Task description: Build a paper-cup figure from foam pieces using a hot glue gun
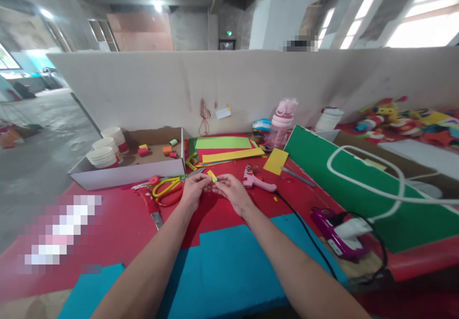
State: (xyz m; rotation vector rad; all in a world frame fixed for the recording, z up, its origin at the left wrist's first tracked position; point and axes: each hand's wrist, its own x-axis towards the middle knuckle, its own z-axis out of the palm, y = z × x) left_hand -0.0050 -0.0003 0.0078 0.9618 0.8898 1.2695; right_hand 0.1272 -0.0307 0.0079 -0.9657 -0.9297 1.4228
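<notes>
A small yellow-and-green paper strip (212,175) is pinched between my two hands over the red table. My left hand (194,188) grips its left side with the fingertips, and my right hand (232,193) has its thumb and fingers closed on the green end. Left of my left hand lie scissors with yellow and red handles (168,190) and a red-handled utility knife (150,206). Close to my right hand, a pink hot glue gun (257,180) rests with its black cord trailing toward me. The strip is partly hidden by my fingers.
A white-sided box (129,174) holds paper cups (102,156) and small paper rolls (143,150). Coloured paper sheets (224,143) lie behind my hands. On the right stand a green-sided box (322,166) and a purple power strip (337,240). Blue sheets (229,266) lie nearest me.
</notes>
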